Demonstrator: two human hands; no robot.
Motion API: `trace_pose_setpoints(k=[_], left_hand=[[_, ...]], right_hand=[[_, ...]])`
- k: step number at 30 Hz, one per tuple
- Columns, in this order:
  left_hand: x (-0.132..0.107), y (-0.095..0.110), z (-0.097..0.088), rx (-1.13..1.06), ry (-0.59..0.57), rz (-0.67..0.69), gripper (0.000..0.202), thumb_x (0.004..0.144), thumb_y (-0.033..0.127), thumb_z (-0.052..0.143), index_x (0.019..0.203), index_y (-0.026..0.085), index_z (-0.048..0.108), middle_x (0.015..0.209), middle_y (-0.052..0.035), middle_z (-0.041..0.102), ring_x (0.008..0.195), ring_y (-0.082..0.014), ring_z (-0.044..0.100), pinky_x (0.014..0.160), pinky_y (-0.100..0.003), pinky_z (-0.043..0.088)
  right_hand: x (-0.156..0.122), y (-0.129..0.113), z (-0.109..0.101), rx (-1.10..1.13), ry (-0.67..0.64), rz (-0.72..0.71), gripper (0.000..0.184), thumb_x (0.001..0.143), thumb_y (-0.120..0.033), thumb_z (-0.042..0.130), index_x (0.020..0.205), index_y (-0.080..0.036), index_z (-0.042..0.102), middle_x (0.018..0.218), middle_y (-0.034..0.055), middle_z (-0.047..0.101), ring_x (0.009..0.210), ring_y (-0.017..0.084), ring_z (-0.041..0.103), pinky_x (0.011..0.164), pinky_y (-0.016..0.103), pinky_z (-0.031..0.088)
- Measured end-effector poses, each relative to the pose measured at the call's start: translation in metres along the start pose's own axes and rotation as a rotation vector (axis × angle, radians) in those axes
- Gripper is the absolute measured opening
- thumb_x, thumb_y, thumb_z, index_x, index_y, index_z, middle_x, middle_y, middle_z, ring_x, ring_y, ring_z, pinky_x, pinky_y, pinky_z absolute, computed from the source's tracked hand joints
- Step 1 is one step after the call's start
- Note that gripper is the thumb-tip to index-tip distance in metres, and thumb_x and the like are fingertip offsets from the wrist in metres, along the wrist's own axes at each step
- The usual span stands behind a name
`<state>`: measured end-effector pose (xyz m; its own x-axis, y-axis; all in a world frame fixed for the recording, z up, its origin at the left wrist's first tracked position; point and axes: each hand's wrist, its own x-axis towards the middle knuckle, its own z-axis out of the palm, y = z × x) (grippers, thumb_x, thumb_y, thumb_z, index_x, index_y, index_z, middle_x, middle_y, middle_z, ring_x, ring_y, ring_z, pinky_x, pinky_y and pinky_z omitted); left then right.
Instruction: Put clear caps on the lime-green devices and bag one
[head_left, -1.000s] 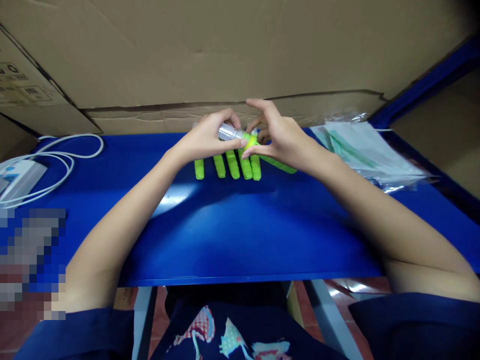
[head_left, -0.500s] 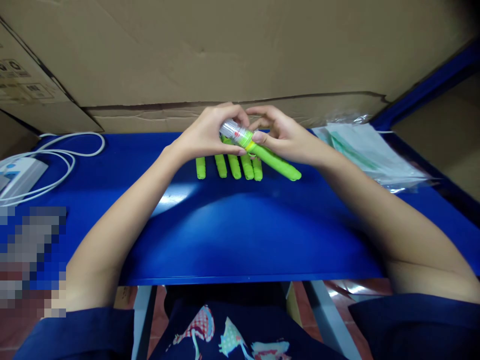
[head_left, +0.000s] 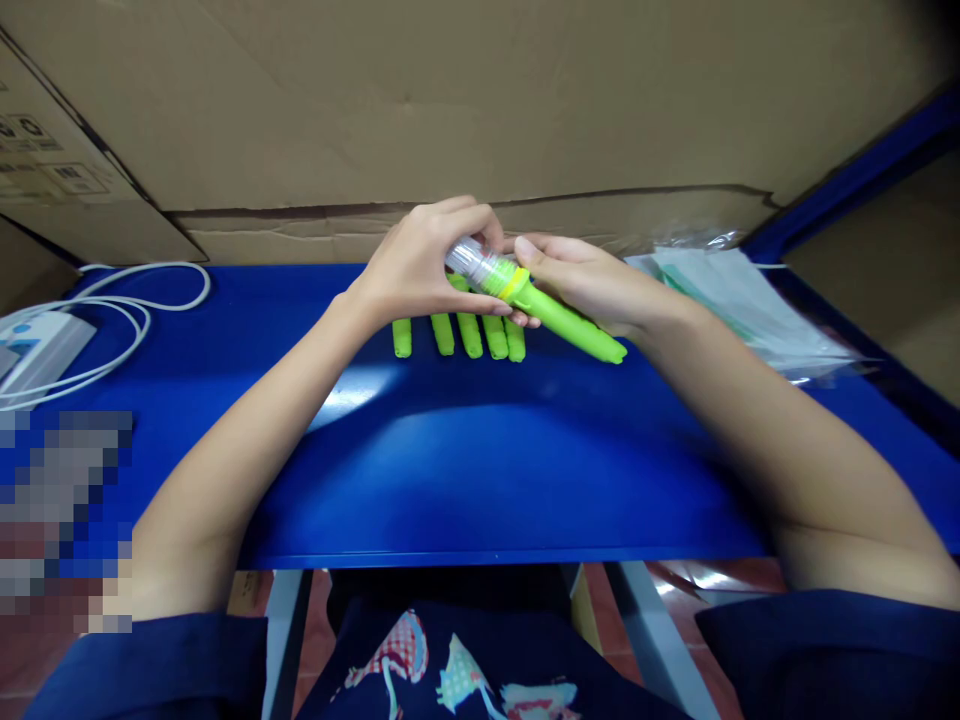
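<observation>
Nearest the camera, the glossy blue bench (head_left: 480,470) is carrying everything, w/ both forearms reaching out over it. Approx mid-bench, the left hand (head_left: 420,265) and right hand (head_left: 592,285) are meeting on one bright green plastic marker w/ a clear cap (head_left: 559,318). The marker is being held just above the bench, tilted, w/ the clear capped end up-left and the green tail pointing down-right. The left grip is clamping round the clear cap end, fingers curling over the top. The right grip is clamping the green barrel just behind the yellow band, thumb lying along it. Directly below the hands, a row of five more green markers (head_left: 469,338) is lying side by side on the bench, part hidden by the hands. Further right, a pile of clear plastic bags (head_left: 742,310) is resting on the bench. Far left, a coiled white cable (head_left: 142,300) is running to a white device (head_left: 37,345). At the back, a brown cardboard wall (head_left: 450,100) is standing along the bench edge.
</observation>
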<state>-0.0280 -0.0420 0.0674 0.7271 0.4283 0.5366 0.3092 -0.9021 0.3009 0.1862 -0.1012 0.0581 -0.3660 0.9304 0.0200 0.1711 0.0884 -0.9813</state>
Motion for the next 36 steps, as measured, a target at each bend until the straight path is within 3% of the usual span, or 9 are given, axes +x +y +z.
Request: trace_pose_setpoints(k=[8,13,17,20,23,27,32,36], left_hand=[[0.003,0.011,0.007,-0.048,0.053,-0.067,0.051,0.070,0.066,0.084,0.092,0.023,0.066,0.095,-0.0068,0.069,0.095,-0.0283,0.068,0.090,-0.043,0.051],[0.002,0.005,0.002,-0.091,0.147,-0.132,0.053,0.075,0.073,0.077,0.085,0.022,0.066,0.089,-0.0077,0.070,0.098,-0.0293,0.068,0.090,-0.041,0.052],[-0.001,-0.003,-0.003,-0.071,0.200,-0.168,0.058,0.074,0.079,0.075,0.083,0.022,0.066,0.086,-0.0085,0.072,0.095,-0.0294,0.069,0.085,-0.040,0.053],[-0.003,-0.012,-0.005,-0.031,0.263,-0.203,0.057,0.075,0.079,0.074,0.080,0.022,0.067,0.084,-0.0079,0.074,0.090,-0.0280,0.070,0.081,-0.039,0.053],[-0.006,-0.024,-0.005,0.011,0.316,-0.248,0.053,0.078,0.076,0.072,0.081,0.024,0.069,0.085,-0.0069,0.077,0.089,-0.0273,0.071,0.077,-0.039,0.053],[-0.010,-0.035,-0.006,0.032,0.369,-0.297,0.049,0.082,0.074,0.069,0.086,0.026,0.072,0.089,-0.0051,0.079,0.094,-0.0277,0.072,0.072,-0.040,0.052],[-0.006,-0.027,-0.012,0.008,0.406,-0.361,0.055,0.076,0.081,0.070,0.076,0.026,0.068,0.078,-0.0009,0.076,0.072,-0.0186,0.063,0.063,-0.039,0.045],[-0.002,-0.015,-0.013,-0.022,0.392,-0.383,0.053,0.081,0.078,0.065,0.076,0.026,0.068,0.078,-0.0017,0.075,0.076,-0.0214,0.064,0.067,-0.041,0.044]], right_hand=[[-0.002,-0.003,0.006,0.023,-0.094,0.026,0.055,0.095,-0.075,0.054,0.082,-0.021,0.060,0.062,0.0018,0.061,0.052,0.015,0.059,0.049,0.027,0.053],[-0.005,-0.007,0.005,0.017,-0.150,0.070,0.063,0.095,-0.080,0.046,0.088,-0.020,0.062,0.074,0.0058,0.069,0.052,0.014,0.062,0.044,0.025,0.050],[-0.007,-0.012,0.004,-0.076,-0.175,0.120,0.072,0.092,-0.085,0.043,0.086,-0.017,0.064,0.065,0.0070,0.066,0.046,0.015,0.058,0.037,0.026,0.041],[-0.006,-0.012,0.002,-0.131,-0.107,0.078,0.057,0.090,-0.076,0.060,0.091,-0.019,0.066,0.071,0.0062,0.068,0.050,0.015,0.060,0.036,0.025,0.040],[-0.002,-0.005,-0.006,-0.224,-0.037,0.030,0.039,0.086,-0.055,0.079,0.098,-0.020,0.066,0.076,0.0047,0.069,0.057,0.015,0.062,0.039,0.026,0.043],[0.005,0.006,-0.018,-0.322,0.087,-0.095,0.038,0.077,-0.038,0.089,0.099,-0.021,0.063,0.079,0.0035,0.069,0.063,0.017,0.061,0.043,0.028,0.047],[0.000,-0.001,-0.015,-0.351,0.153,-0.167,0.043,0.083,-0.054,0.083,0.096,-0.020,0.060,0.080,0.0040,0.067,0.063,0.014,0.058,0.048,0.027,0.045],[-0.007,-0.014,-0.008,-0.387,0.140,-0.194,0.057,0.092,-0.074,0.061,0.079,-0.019,0.063,0.071,0.0066,0.066,0.055,0.013,0.055,0.049,0.029,0.041]])
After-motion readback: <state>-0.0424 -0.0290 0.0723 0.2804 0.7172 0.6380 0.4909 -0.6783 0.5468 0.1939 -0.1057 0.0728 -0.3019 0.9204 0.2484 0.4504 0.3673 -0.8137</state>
